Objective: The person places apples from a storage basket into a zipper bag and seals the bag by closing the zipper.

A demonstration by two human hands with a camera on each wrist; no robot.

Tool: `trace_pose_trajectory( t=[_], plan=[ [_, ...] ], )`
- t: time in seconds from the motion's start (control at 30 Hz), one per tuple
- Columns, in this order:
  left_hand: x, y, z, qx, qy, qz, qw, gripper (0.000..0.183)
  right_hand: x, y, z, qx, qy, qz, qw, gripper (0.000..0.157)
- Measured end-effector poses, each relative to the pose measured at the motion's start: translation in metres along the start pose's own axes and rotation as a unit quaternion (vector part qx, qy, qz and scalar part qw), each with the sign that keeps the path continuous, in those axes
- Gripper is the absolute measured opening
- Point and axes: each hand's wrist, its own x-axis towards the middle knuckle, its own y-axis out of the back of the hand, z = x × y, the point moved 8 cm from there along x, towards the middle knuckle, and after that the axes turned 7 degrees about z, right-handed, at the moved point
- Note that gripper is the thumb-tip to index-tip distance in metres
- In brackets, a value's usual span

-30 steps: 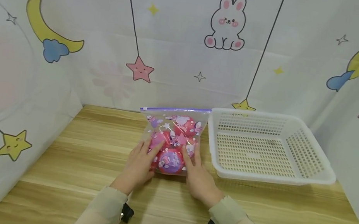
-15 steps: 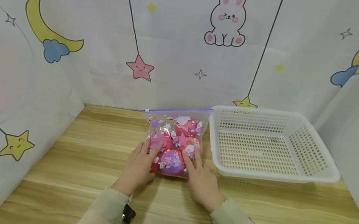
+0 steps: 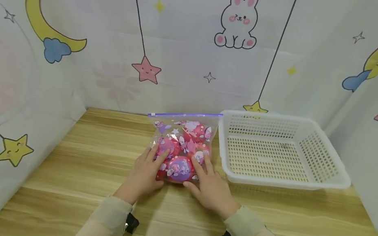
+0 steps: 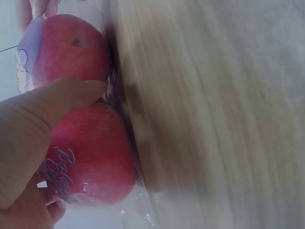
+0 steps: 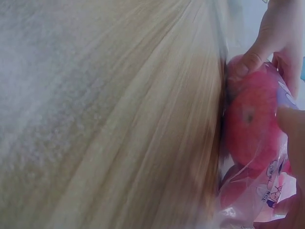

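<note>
A clear zip bag (image 3: 178, 141) with a purple slider edge and pink cartoon prints lies on the wooden table, holding several red apples (image 4: 95, 157). On its near left corner rests my left hand (image 3: 141, 174), fingers extended over the plastic. Its thumb touches the bag between two apples in the left wrist view. My right hand (image 3: 213, 188) lies over the near right part, fingers spread, thumb by the front edge. The right wrist view shows an apple (image 5: 250, 119) through the plastic, with the left thumb beyond. The bag's underside is hidden.
A white perforated plastic basket (image 3: 282, 185) stands to the right, its left rim close beside the bag. Behind the table (image 3: 108, 138) hangs a white cloth printed with stars, moons and a rabbit. Similar cloth walls flank both sides.
My right thumb has spread left along the bag's front edge. Both hands stay on the bag, which lies in about the same place; the head view shifts slightly.
</note>
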Motion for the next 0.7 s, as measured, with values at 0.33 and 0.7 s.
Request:
trace_pose_trajectory(
  t=[0.33,0.7],
  plan=[
    [0.001,0.006,0.01,0.009,-0.025,0.012,0.9996,0.096,-0.001,0.009,0.002,-0.03,-0.008,0.01,0.999,0.075],
    [0.018,0.046,0.02,0.051,-0.076,0.046,0.9947,0.082,-0.03,0.108,-0.001,-0.008,0.09,0.036,0.995,0.076]
  ],
)
